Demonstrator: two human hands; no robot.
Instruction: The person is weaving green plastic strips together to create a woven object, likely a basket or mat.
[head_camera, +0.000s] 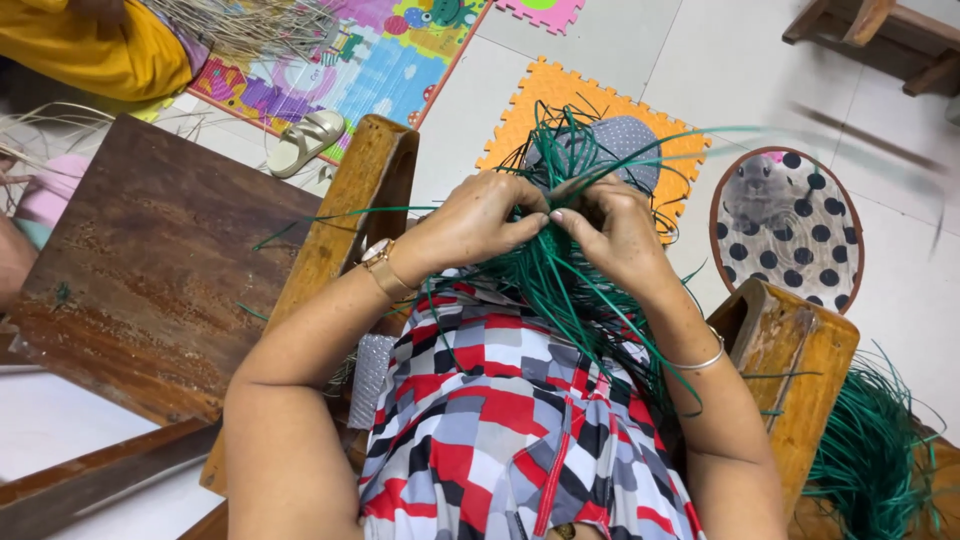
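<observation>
Left hand (480, 222) and right hand (615, 232) pinch thin, glossy green plastic strands (560, 290); the bundle's long axis runs from lap toward the orange foam mat (520, 110), its ends fanning outward.

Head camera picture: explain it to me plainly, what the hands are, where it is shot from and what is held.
The one picture comes from a camera worn on a person's head, looking down over their lap. The left hand and right hand are bare, and their fingers pinch a bundle of thin green plastic strands. Below is a worn wooden bench. On the tiled floor lie an orange foam puzzle mat, a round dotted cushion and a pale sandal. More green strands pile at the right.
</observation>
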